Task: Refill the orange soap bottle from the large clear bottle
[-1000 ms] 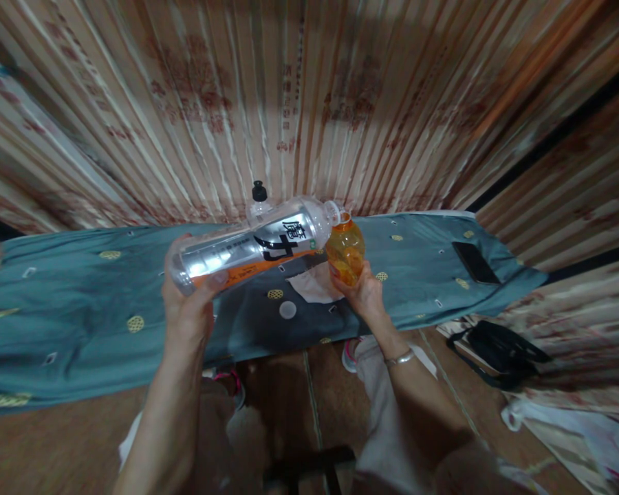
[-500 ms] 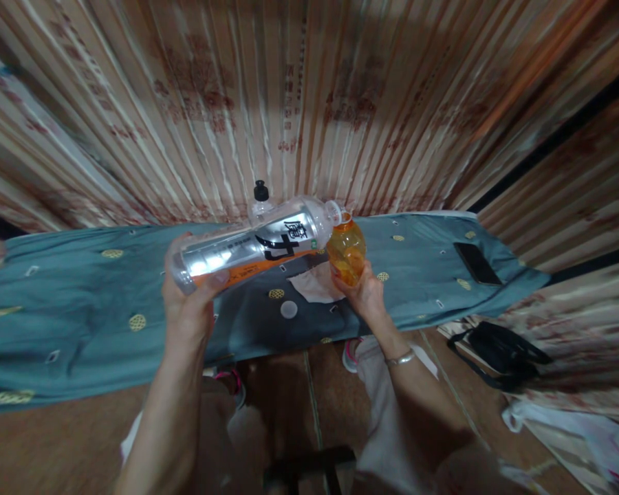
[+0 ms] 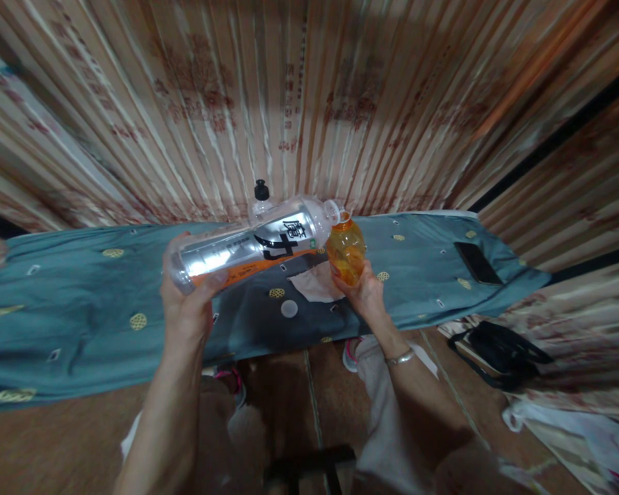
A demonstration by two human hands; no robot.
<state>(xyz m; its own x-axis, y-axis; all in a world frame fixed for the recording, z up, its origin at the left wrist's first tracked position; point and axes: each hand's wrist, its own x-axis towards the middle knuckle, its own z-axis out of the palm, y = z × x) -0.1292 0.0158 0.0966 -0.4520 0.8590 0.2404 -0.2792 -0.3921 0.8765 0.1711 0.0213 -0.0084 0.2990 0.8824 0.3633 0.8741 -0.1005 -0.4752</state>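
A: Your left hand (image 3: 188, 302) holds a large clear plastic bottle with an orange-and-black label (image 3: 247, 247), tipped almost flat above the teal patterned cloth covering the table (image 3: 77, 309). How are the fingers set?

B: Wrapped round the bottle's base end, thumb (image 3: 214, 280) pressed against the underside near the label, the other fingers curled behind the bottle and mostly hidden. The neck points toward your right, and its open mouth touches the rim of a small orange translucent bottle (image 3: 346, 249).

A: And your right hand (image 3: 365, 294)?

B: It grips that small bottle from below, fingers closed around its lower half and holding it upright. A silver bracelet (image 3: 398, 358) sits on that wrist. Both bottles are in the air above the cloth, near its middle.

A: What lies on the cloth?

B: A white round cap (image 3: 289, 309) lies just under the big bottle, beside a white paper scrap (image 3: 314, 283). Behind the big bottle stands another clear bottle with a black cap (image 3: 261, 196), at the cloth's far edge, mostly hidden. A black phone (image 3: 476, 262) lies flat toward the cloth's right end, well apart from your hands.

A: Beyond the cloth?

B: A black bag (image 3: 500, 352) rests on the floor, off the cloth's right end. A striped patterned curtain (image 3: 309, 103) hangs behind the cloth.
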